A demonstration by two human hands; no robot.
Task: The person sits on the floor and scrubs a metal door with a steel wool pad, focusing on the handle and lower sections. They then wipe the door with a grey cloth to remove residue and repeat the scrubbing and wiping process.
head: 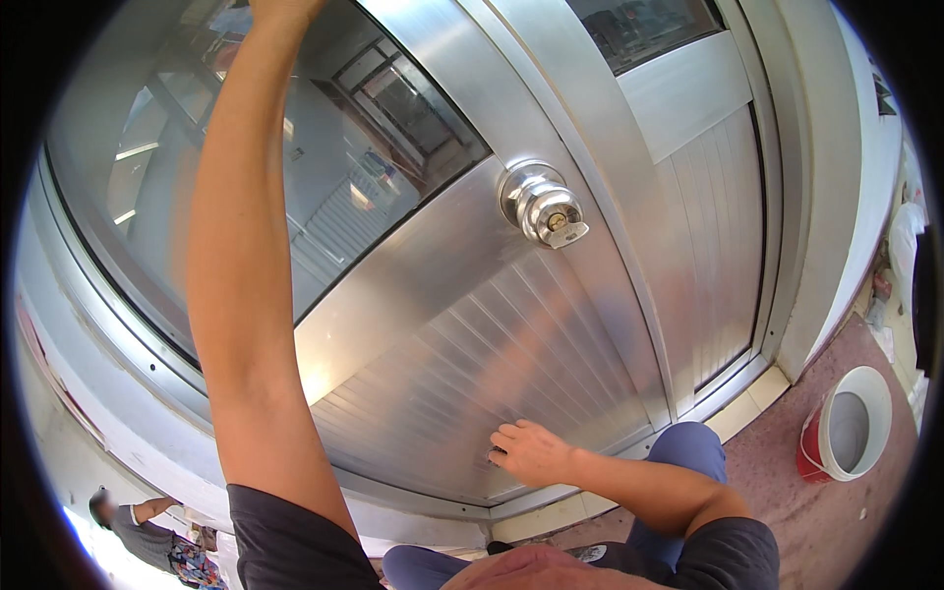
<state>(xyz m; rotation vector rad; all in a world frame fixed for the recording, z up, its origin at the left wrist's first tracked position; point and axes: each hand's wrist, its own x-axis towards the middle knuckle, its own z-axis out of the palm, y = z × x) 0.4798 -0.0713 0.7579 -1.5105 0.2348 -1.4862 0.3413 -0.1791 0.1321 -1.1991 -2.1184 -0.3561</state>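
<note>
In front of me is an aluminium door [420, 295] with a glass pane [346, 199] above and a ribbed metal panel [442, 369] below. My right hand [532, 452] is at the lower part of the ribbed panel. Its fingers curl around a small dark pad [495, 456], mostly hidden and seemingly against the metal. My left hand [286, 7] reaches up over the glass, and the top edge of the view cuts off its fingers. Between the hands' heights, a round metal doorknob [542, 206] has a key [568, 235] in its lock.
A red bucket with a pale inside [848, 428] stands on the reddish floor [774, 509] at the right. A tiled sill [546, 523] runs below the door. White plastic bags [907, 236] lie at the far right. Another person [147, 531] is at the lower left.
</note>
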